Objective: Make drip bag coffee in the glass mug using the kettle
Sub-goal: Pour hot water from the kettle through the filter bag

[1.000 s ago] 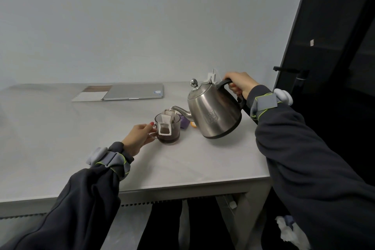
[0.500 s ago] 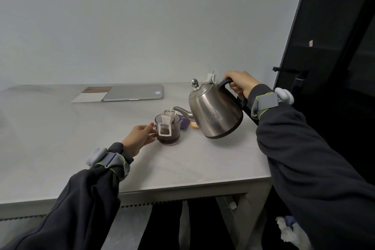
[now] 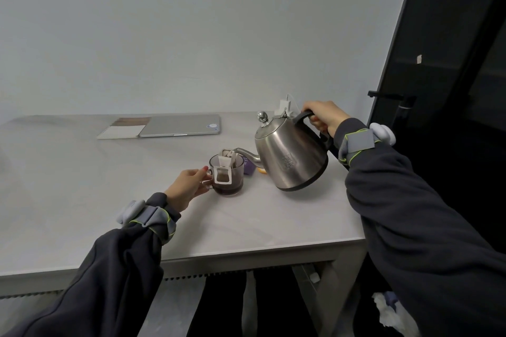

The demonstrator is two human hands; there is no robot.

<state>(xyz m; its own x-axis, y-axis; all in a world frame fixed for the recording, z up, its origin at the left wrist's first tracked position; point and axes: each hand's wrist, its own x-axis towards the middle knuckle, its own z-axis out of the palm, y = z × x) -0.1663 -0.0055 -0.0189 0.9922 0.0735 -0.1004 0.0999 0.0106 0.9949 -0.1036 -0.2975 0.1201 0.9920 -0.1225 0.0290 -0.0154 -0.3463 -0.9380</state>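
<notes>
Laptop [image 3: 180, 125] and notebook [image 3: 123, 130] lie by the tabletop's [image 3: 82, 186] far edge; purple packet [image 3: 248, 169] behind the glass mug [image 3: 228, 176] my left hand [image 3: 186, 186] holds; right hand [image 3: 324, 116] grips the tilted kettle [image 3: 290, 159].

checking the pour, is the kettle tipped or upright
Tipped: the kettle leans forward, its spout lowered over the glass mug, and the right hand grips its handle.

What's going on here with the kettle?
A person is making drip bag coffee. Their right hand grips the steel kettle by its handle, tilted so the spout sits over the drip bag hung in the glass mug. Their left hand holds the mug's handle. Its lower part holds dark coffee.
</notes>
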